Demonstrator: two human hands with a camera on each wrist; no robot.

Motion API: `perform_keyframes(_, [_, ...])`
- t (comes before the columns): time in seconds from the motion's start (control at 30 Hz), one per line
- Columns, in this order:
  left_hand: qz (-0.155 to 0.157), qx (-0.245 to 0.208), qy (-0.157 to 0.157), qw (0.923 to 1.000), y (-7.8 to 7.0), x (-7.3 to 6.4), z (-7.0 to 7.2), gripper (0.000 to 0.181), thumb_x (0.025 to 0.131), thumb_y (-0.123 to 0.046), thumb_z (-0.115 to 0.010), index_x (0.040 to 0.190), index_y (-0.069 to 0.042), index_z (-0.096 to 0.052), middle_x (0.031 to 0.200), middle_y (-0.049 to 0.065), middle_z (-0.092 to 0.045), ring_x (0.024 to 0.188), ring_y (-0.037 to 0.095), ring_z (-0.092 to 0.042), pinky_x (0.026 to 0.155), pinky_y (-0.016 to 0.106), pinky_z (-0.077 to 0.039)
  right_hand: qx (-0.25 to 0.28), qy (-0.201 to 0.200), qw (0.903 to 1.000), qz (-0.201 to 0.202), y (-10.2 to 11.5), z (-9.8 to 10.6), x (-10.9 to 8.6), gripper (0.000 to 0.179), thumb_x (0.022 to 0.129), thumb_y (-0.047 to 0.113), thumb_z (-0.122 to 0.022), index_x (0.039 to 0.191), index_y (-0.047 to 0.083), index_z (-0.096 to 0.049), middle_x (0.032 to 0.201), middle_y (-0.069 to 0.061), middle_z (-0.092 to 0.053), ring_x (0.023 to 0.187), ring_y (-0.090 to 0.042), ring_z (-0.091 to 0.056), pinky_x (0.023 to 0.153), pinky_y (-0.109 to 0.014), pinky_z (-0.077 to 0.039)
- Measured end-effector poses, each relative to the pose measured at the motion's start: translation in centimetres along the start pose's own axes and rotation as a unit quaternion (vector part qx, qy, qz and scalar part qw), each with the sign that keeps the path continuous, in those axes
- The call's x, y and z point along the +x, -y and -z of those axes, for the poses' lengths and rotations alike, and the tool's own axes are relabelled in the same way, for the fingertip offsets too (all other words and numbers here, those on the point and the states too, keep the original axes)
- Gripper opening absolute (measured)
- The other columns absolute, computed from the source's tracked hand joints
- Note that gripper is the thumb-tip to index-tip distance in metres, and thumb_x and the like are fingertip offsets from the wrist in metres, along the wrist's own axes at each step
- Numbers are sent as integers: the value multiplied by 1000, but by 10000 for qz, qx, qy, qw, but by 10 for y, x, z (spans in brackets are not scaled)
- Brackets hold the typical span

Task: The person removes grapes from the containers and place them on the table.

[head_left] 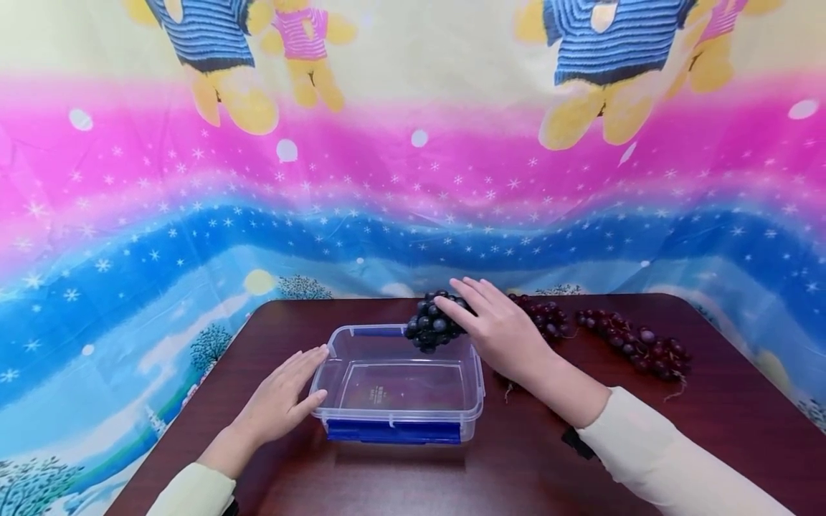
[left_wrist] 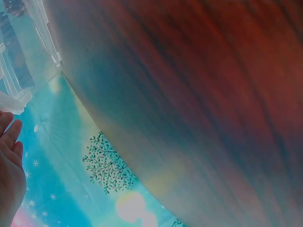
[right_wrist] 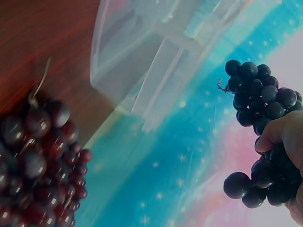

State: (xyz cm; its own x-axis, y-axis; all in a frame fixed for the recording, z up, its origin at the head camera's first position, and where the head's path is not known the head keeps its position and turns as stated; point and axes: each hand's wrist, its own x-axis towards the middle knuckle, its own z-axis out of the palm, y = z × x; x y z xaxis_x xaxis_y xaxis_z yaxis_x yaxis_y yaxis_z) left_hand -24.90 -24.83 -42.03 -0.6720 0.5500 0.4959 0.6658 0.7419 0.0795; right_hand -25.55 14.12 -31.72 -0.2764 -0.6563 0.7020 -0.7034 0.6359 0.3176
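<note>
A bunch of dark grapes (head_left: 431, 322) hangs above the back right part of a clear plastic box (head_left: 400, 416) with blue clips. My right hand (head_left: 500, 330) grips that bunch; in the right wrist view the thumb (right_wrist: 274, 135) lies across the dark grapes (right_wrist: 255, 90). At the box's left side, my left hand (head_left: 280, 394) touches the rim with its fingers extended. The box has no lid on, and its floor shows bare. In the left wrist view only part of the left hand (left_wrist: 10, 165) shows, beside the box's corner.
Two bunches of red grapes lie right of the box: one red bunch (head_left: 548, 317) partly behind my right hand, another red bunch (head_left: 635, 344) farther right. The dark brown table (head_left: 245, 373) ends at a patterned cloth backdrop (head_left: 413, 215).
</note>
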Motion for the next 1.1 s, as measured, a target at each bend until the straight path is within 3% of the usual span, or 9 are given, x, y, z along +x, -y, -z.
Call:
perform_keyframes(0.63, [47,56,-15,10000,1,-3,1,66,86,-24,-70,143,1,-46,144,16,-47,132,34,-43,114,17,-1,-215,7,9958,-894,-35,38,-50,77,62,-15,-76,134,6,-56,133,-26,-53,121,-43,-52,103,-54,-39])
perform_keyframes(0.87, [27,31,-23,10000,1,-1,1,67,86,-24,-70,143,1,-46,145,16,-47,133,34,-43,114,17,-2,-282,-105,9916,-1256,-49,55,-72,81,60,-16,-75,135,6,-54,134,-25,-52,120,-44,-51,112,-46,-28])
perform_keyframes(1.1, [51,21,24,10000,1,-1,-1,66,87,-25,-69,143,1,-45,145,15,-46,133,32,-42,115,21,-5,-443,-174,9879,-1475,-60,72,-98,81,58,-16,-74,134,4,-55,131,-27,-53,118,-45,-51,113,-46,-27])
